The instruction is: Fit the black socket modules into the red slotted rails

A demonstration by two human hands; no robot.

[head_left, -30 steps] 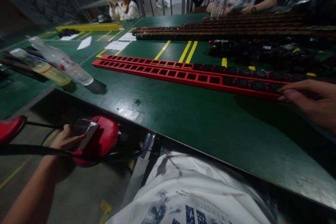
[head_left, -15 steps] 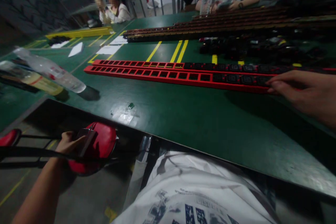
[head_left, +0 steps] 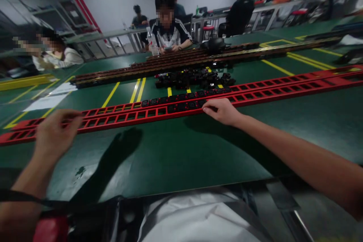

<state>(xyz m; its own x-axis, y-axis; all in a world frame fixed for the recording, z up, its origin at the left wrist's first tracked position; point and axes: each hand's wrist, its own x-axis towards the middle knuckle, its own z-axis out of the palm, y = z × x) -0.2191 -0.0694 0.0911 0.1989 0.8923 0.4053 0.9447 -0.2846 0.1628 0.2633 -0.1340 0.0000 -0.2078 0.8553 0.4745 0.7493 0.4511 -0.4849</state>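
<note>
Can see two long red strips on the green table (head_left: 159, 151), a near strip (head_left: 241, 103) and a far strip (head_left: 244, 86), lying side by side on a slant across the view and running out past its right edge. Look narrow and bright red, with square slots in a row like the gaps of a ladder. Can find black sockets (head_left: 192, 105) in the middle slots of both; too blurred to count, though plainly more in the far strip. Show green through the open slots to either side.

Can count two bare hands. With the right hand (head_left: 219, 110), thumb and forefinger together at the near strip's sockets; cannot tell whether gripping one or only touching. With the left hand (head_left: 56, 132), fingers slack and loosely curled, raised before the strips' left part.

Beyond, one heap of black parts (head_left: 195, 79), then brown bars (head_left: 176, 61), too close-packed to count. Also one clear bottle (head_left: 153, 44), upright; cannot tell how full. At left, white papers (head_left: 47, 98) and one yellow bar (head_left: 25, 82).
</note>
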